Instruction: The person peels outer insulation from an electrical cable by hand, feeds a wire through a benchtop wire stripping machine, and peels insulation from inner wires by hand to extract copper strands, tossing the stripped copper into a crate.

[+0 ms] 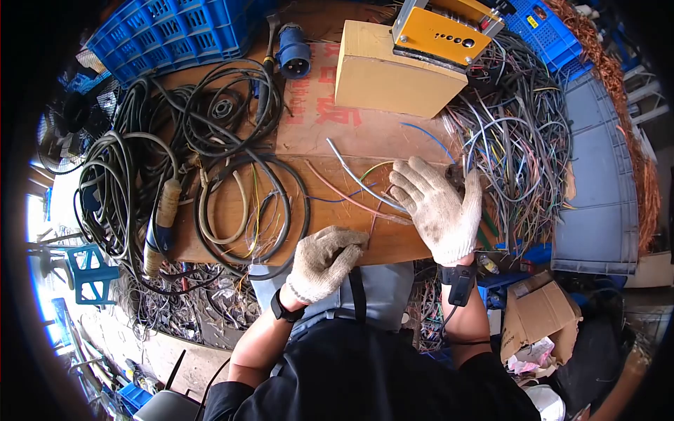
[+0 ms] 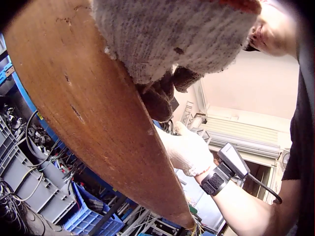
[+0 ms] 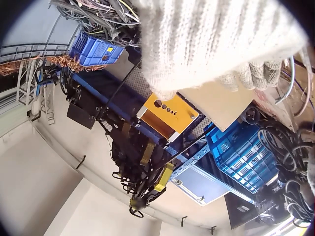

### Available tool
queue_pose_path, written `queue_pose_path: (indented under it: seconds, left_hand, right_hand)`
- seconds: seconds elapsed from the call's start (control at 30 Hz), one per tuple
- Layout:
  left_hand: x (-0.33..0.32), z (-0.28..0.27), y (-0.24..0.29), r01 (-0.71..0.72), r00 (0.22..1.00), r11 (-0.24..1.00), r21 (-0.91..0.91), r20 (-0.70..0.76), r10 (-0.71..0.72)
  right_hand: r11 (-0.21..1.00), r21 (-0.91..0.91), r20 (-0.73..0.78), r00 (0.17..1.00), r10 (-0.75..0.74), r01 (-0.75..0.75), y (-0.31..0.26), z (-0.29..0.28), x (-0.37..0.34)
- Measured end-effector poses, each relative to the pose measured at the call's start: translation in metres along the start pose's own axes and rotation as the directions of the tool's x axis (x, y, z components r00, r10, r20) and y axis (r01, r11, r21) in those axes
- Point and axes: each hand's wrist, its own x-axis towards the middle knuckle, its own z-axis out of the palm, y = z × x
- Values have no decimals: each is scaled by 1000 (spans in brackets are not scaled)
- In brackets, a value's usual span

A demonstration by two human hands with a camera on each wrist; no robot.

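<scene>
Both hands wear off-white knitted gloves. At the table's front edge is my left hand (image 1: 326, 259), its fingers bent and the thumb close against them. A thin reddish wire (image 1: 377, 214) runs down to its fingertips; I cannot tell whether they pinch it. In the left wrist view the darkened fingertips (image 2: 160, 101) sit right by the table edge. My right hand (image 1: 439, 210) is over the table's right part, fingers straight and palm showing. Beside and partly behind it lie a pink wire (image 1: 344, 195), a pale grey wire (image 1: 344, 163) and a blue wire (image 1: 430, 137).
Black cable coils (image 1: 126, 189) cover the left of the wooden table (image 1: 330, 242). A blue plug (image 1: 293, 56), a blue crate (image 1: 175, 35) and a tan box-shaped machine (image 1: 397, 70) with an orange panel (image 1: 442, 35) stand behind. A heap of cut wires (image 1: 526, 147) lies right.
</scene>
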Motion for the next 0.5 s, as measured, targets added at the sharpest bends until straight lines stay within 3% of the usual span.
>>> queue_pose_path:
  seconds: [0.23,0.3,0.33,0.37,0.4,0.43,0.47,0.5]
  left_hand:
    - [0,0,0,-4,1000,1000,-10,-6,4]
    - [0,0,2,13,1000,1000,-7,-3,-13]
    - [0,0,3,27,1000,1000,-7,0,-27]
    - [0,0,2,29,1000,1000,-7,-1,-29]
    - [0,0,2,27,1000,1000,-11,-4,-27]
    - [-1,1,1,25,1000,1000,-16,-7,-25]
    - [0,1,2,26,1000,999,-18,-5,-26]
    - [0,1,4,45,999,999,-13,-14,-45]
  right_hand:
    - [999,-30,19,1000,-13,13,-6,-5,-3]
    - [998,-47,-2,999,44,-45,-12,-11,-4]
    - [989,-149,-151,989,-8,-15,-14,-2,-8]
    - [989,-149,-151,988,-6,-17,-17,-6,-9]
    - [902,-431,-168,981,-93,11,-22,-8,-9]
    - [737,-676,-161,970,-180,25,-25,-9,-10]
    - [589,-808,-178,948,-264,12,-25,-8,-11]
    - [589,-808,-180,947,-264,10,-26,-10,-13]
